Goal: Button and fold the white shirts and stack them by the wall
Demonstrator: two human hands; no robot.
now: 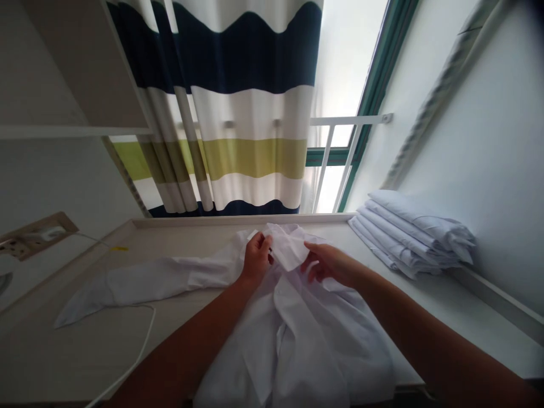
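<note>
Closest to me, the body of a white shirt (306, 345) is spilling over the near side of the surface (170, 235) in loose folds, its collar end pointing away from the person, probably so that the collar is sitting within easy reach of both hands. To the left of it a white cable (144, 337) is curving across the surface.

A little farther in, the left hand (257, 260) is pinching the cloth beside the collar (289, 249), its grip closed on the shirt, seemingly to be steadying that side. The right hand (326, 265) is touching the collar's right edge with one fingertip while its other fingers are curling below; I can't tell whether that grip is clamping the cloth or only resting against it. Between them the collar is being kept raised and spread, which looks like a way of having its edges in view.

One sleeve (148, 279) is stretching out to the left, lying flat and away from the hands. On the right, a stack of folded white clothes (408, 232) is sitting near the wall, apparently out of the way.

Beyond the surface's back edge, a striped curtain (255, 113) is hanging partly across the window (344, 62), leaving daylight coming in at its right.
</note>
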